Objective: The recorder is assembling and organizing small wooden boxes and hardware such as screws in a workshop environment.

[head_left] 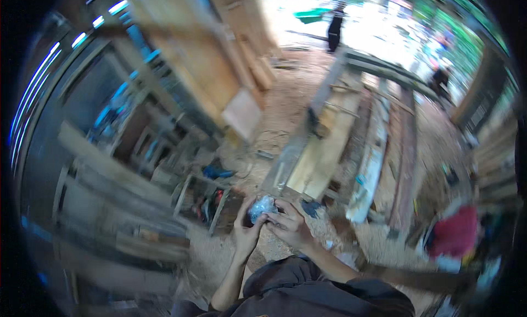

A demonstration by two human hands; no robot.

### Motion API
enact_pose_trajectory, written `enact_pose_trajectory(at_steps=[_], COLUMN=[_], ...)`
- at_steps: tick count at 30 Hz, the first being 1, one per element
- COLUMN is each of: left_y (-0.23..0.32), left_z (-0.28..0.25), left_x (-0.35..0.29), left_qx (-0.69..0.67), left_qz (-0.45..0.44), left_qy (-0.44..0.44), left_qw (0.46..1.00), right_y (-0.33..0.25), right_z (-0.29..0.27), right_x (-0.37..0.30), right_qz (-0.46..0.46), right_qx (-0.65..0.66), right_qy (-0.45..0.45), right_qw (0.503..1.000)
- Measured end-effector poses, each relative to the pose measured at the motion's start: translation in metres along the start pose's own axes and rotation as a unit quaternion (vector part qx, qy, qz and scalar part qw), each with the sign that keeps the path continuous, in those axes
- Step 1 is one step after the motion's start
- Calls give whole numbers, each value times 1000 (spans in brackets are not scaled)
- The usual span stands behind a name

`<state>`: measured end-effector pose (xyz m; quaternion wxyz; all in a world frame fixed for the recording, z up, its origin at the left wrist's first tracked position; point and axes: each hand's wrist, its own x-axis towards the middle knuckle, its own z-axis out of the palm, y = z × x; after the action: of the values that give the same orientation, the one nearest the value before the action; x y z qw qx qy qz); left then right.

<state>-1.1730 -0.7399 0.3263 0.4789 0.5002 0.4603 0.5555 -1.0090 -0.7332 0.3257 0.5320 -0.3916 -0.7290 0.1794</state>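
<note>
Both my hands meet in front of my body around a small, crumpled, shiny clear plastic bag (262,207). My left hand (246,226) grips it from the left, thumb on the near side. From the right, my right hand (290,224) holds it with thumb and fingers closed on its edge. What the bag contains, if anything, is too blurred to make out. Below the hands are my dark clothes (313,289).
Ahead on the right, long planks and beams (329,146) lie on a timber frame. A wooden box with tools (206,204) stands left of my hands. Wooden panels (181,48) lean at the left. A red item in a container (453,232) sits right. People (335,28) are far off.
</note>
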Motion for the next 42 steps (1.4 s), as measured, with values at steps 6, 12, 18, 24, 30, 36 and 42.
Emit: enact_pose_trajectory(at_steps=[6, 12, 18, 24, 30, 36, 42], left_y=[6, 33, 69, 97, 66, 42, 19], left_z=[14, 58, 108, 151, 212, 264, 344], left_x=[-9, -58, -150, -228, -318, -437, -562], left_qx=[14, -64, -194, -179, -177, -95, -154], left_qz=[-7, -12, -5, 38, 35, -41, 105], left_qy=[-236, -506, -613, -699, -749, -766, -790], left_qw=[972, 860, 766, 691, 638, 635, 584], right_y=[-61, -187, -278, -334, -372, -388, -417], right_z=[-44, -88, -89, -110, -143, -187, -252], right_x=[-62, -114, -197, -254, -331, -448, -562], right_qz=[159, 302, 316, 302, 333, 381, 403], right_qx=[-59, -143, -264, -340, -339, -330, -357], right_qy=[134, 230, 389, 500, 562, 586, 604], right_qw=[976, 914, 824, 737, 677, 635, 587])
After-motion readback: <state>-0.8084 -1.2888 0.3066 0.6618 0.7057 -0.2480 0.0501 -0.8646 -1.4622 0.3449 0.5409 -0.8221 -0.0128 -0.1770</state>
